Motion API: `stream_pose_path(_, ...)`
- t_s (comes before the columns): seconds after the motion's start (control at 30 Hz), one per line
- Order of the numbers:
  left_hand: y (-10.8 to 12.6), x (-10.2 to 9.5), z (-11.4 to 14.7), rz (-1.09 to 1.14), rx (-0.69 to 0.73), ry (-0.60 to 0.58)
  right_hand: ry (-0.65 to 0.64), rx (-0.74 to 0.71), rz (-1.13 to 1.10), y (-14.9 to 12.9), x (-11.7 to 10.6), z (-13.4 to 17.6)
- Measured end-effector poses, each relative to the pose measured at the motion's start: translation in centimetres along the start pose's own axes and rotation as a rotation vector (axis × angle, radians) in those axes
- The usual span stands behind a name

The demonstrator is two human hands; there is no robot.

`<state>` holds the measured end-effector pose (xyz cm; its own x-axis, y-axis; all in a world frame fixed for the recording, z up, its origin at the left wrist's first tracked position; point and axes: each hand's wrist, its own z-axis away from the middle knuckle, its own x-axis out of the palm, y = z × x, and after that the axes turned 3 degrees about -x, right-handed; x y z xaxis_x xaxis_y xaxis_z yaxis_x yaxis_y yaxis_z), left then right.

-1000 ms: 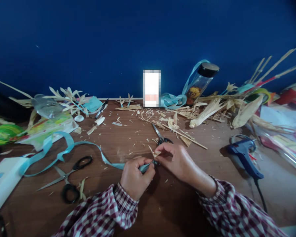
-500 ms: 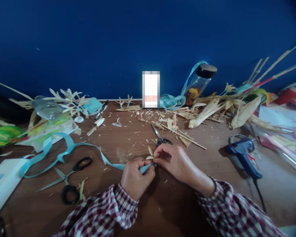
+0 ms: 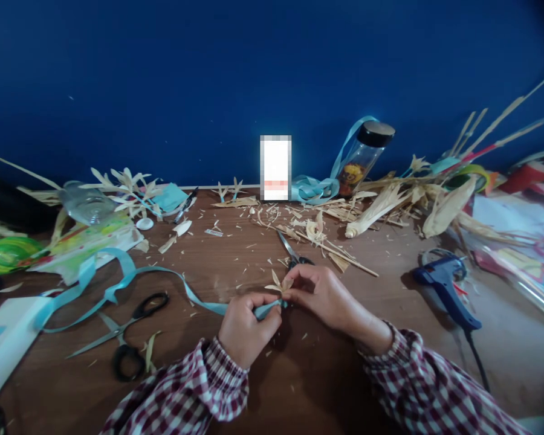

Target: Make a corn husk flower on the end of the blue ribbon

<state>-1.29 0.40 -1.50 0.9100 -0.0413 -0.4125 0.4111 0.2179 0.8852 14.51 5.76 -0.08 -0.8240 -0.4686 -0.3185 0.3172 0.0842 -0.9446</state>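
Light blue ribbon (image 3: 208, 305) runs from the left of the table into my left hand (image 3: 249, 326), whose fingers are closed on it. The ribbon's end meets the base of a small dried-husk flower (image 3: 276, 284) with pale pointed petals. My right hand (image 3: 321, 296) pinches that flower between thumb and fingertips, right against the left fingertips. How the ribbon joins the flower's base is partly hidden by my fingers. Just beyond my right hand lies a pair of scissors (image 3: 288, 248), its handles partly covered by that hand.
Open black-handled scissors (image 3: 120, 332) lie at left, near a white box (image 3: 9, 338). A blue glue gun (image 3: 448, 290) with its cord rests at right. Dried husks (image 3: 381, 208), ribbon coils (image 3: 315, 188) and a tilted black-lidded jar (image 3: 360, 160) line the back by the blue wall.
The flower's petals stand more spread and visible between my fingers. Both hands stay almost in place, my left slightly further left; the view has shifted a little.
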Motion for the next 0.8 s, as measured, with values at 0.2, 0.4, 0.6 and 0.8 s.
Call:
stream_pose_path(0.2, -0.42, 0.28, -0.05, -0.003, 0.018, 0.023, 0.004, -0.041, 0.066, -0.2, 0.13, 0.28)
stream_pose_path(0.4, -0.67, 0.44, 0.1, 0.014, 0.059, 0.036, -0.004, -0.108, 0.113, -0.25, -0.05, 0.43)
stream_pose_path(0.6, -0.45, 0.01, -0.13, 0.034, 0.034, -0.027, 0.003, -0.058, 0.011, 0.15, -0.13, 0.21)
stream_pose_path(0.8, -0.06, -0.52, -0.47, 0.071, 0.1, -0.044, -0.029, -0.07, -0.106, 0.18, -0.07, -0.04)
